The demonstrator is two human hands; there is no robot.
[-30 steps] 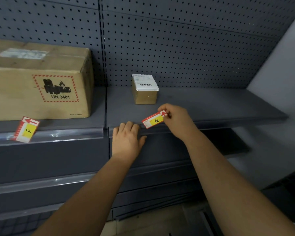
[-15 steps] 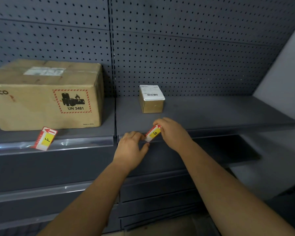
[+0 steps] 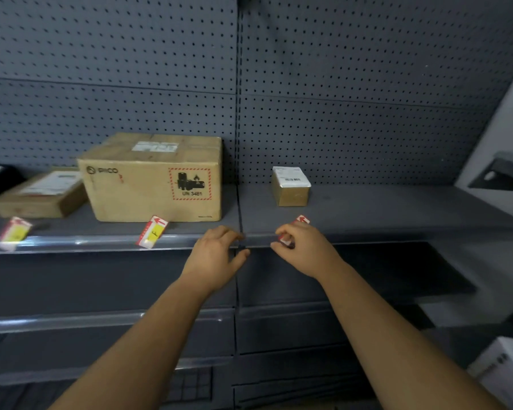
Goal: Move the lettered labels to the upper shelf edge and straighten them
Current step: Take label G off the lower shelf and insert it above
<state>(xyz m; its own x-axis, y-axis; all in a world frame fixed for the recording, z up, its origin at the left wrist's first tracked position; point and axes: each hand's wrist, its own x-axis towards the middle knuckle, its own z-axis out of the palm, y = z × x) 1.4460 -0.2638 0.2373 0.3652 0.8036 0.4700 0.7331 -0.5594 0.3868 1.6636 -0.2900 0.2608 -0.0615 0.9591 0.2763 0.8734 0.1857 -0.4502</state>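
Note:
My right hand (image 3: 304,250) pinches a red, white and yellow label (image 3: 300,221) at the front edge of the upper shelf (image 3: 367,232); most of the label is hidden by my fingers, so its letter does not show. My left hand (image 3: 216,255) rests with fingers spread on the shelf edge just left of it, holding nothing. A label marked F (image 3: 152,232) leans tilted in the clear edge strip (image 3: 80,241) to the left. Another tilted label (image 3: 14,233) sits further left, too blurred to read.
On the shelf stand a large cardboard box with a battery warning sticker (image 3: 154,179), a flat box (image 3: 40,193) to its left and a small box (image 3: 290,186) to the right. Pegboard forms the back wall. Lower shelves lie beneath, and a white box (image 3: 504,371) sits at bottom right.
The view has swung left and upward, bringing a flat box and a third label into sight. My right hand has turned the label upright at the shelf edge; my left hand has spread beside it.

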